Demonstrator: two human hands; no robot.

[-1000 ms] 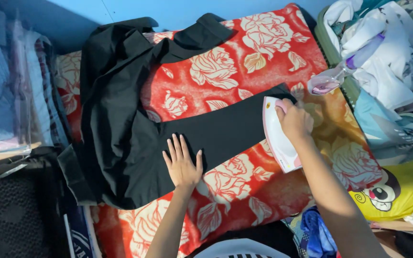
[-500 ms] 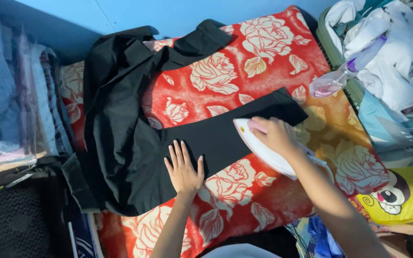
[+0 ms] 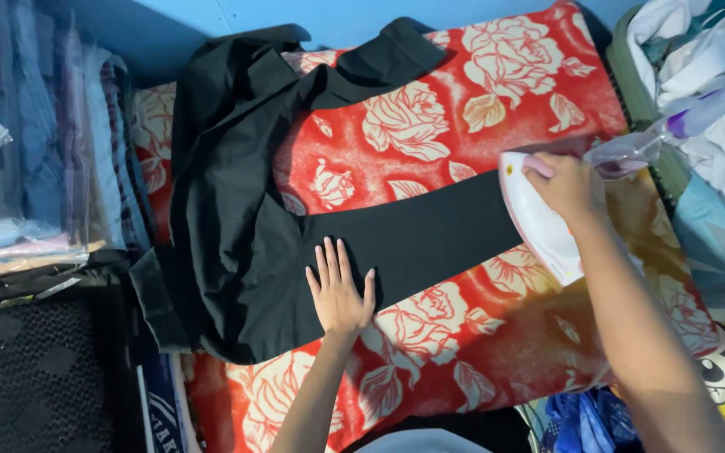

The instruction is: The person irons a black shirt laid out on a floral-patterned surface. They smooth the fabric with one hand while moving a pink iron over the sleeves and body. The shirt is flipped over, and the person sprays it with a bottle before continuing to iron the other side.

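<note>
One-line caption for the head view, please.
Left hand flat on a black garment spread over a red floral cloth; right hand grips a white iron on the sleeve.

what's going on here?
A person is ironing a black garment laid on a red floral cloth. The left hand lies flat on the sleeve, fingers spread. The right hand grips a white iron at the sleeve's end. Piles of clothes lie at the right.
</note>
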